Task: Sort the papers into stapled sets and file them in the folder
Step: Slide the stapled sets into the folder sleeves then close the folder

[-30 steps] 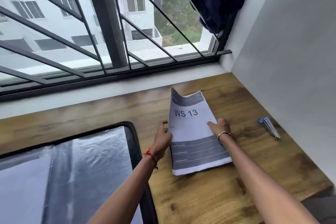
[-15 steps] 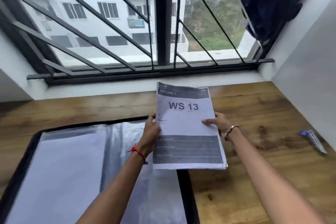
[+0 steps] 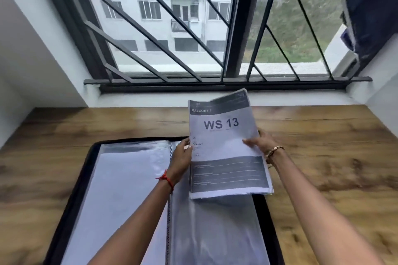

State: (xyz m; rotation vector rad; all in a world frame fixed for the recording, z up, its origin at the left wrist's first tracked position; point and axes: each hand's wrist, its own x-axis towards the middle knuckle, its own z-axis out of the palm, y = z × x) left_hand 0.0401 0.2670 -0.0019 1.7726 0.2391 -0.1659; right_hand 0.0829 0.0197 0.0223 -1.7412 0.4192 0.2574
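A set of papers (image 3: 226, 153) headed "WS 13" is held up over the right half of the open folder (image 3: 133, 189). My left hand (image 3: 183, 157) grips the set's left edge, thumb on the front. My right hand (image 3: 258, 142) pinches the right edge, fingers on top of the sheet. The top right corner of the set curls upward. The folder lies open on the wooden table (image 3: 323, 168), black-rimmed, with clear plastic sleeves and a spiral spine down its middle. The stapler is out of view.
A white wall (image 3: 32, 49) closes the left side and another the right. A barred window (image 3: 215, 28) runs along the back behind a white sill. Dark blue cloth (image 3: 374, 6) hangs at the top right corner.
Both hands lifted the papers off the table and carried them left until they hang over the folder's right page. The view swung left, so the stapler dropped out of sight.
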